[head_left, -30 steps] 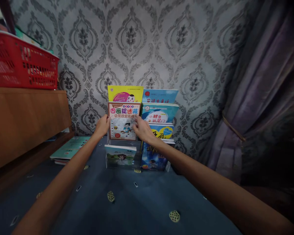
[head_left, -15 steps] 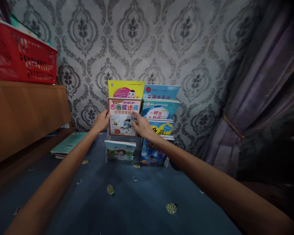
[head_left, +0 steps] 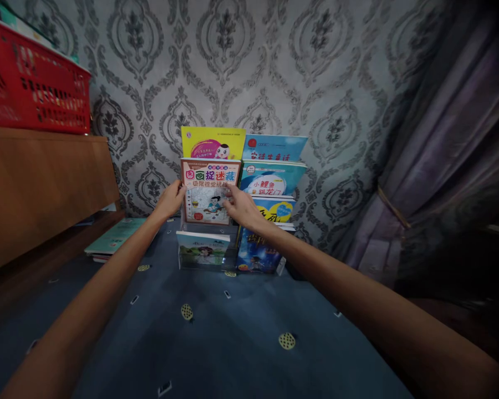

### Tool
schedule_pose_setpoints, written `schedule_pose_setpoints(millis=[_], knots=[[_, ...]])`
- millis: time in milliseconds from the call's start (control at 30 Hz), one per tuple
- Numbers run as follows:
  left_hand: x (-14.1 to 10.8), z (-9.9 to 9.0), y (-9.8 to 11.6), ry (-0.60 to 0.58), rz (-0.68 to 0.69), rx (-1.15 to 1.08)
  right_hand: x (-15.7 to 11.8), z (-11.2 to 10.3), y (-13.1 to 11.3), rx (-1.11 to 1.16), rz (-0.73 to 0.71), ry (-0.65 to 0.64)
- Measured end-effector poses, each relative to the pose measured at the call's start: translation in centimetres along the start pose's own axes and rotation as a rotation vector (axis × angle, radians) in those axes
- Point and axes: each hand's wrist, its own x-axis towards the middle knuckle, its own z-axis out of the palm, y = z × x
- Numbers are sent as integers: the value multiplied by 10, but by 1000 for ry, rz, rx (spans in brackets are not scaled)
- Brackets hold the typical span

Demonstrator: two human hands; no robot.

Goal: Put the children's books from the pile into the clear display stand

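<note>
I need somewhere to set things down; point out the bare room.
Widest: the blue cloth before the book rack, between the forearms. Narrower: between the green book pile and rack. Crowded: the rack, with left hand and right hand at the brown book.

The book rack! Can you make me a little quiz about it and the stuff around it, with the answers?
1. True or false: the yellow book stands behind the brown-bordered book.
2. What do the left hand and right hand both touch? A: red basket. B: brown-bordered book. C: curtain.
3. Fill in, flat or upright: the book pile on the left lies ____.
Key: 1 true; 2 B; 3 flat.
</note>
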Motion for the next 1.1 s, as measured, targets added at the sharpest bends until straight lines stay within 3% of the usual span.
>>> schedule_pose_setpoints(millis=[567, 1100], knots=[[-2, 0, 4, 24, -13, 56, 1, -11, -2, -87, 29, -81], [9, 7, 6, 48, -48, 123, 0, -4, 11, 50, 15, -74]])
